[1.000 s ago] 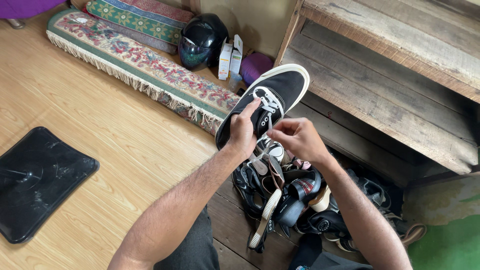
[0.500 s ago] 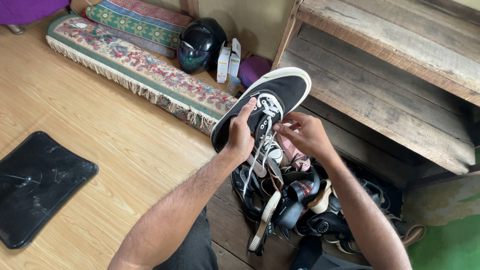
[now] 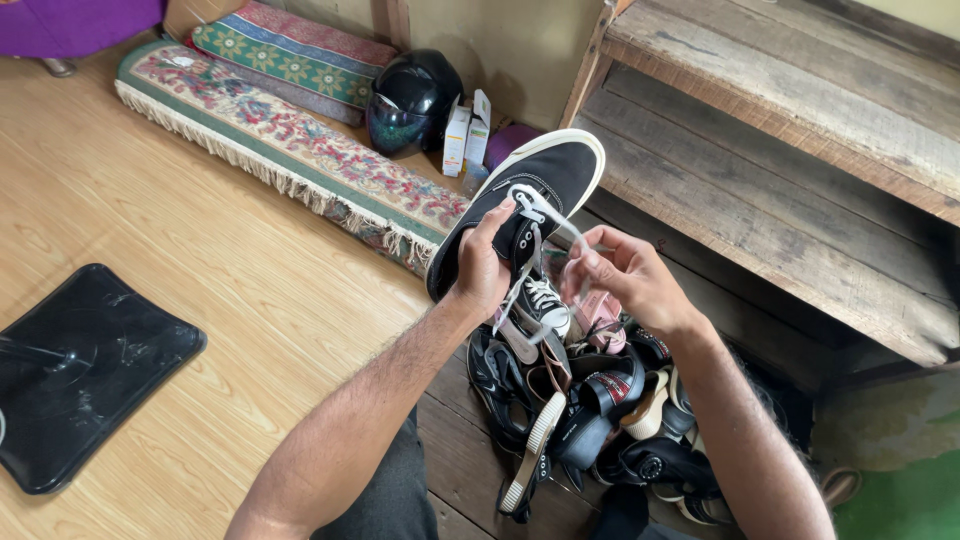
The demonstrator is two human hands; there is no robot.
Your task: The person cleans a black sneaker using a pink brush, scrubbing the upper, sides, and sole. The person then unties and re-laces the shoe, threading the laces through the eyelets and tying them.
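Gripping the black sneaker (image 3: 530, 205) by its side above the pile of shoes (image 3: 585, 405), the left hand (image 3: 483, 265) steadies it while the right hand (image 3: 625, 275) pinches its white lace (image 3: 545, 215).

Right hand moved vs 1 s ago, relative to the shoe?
Yes. The right hand has shifted right, away from the shoe, drawing the lace out sideways.
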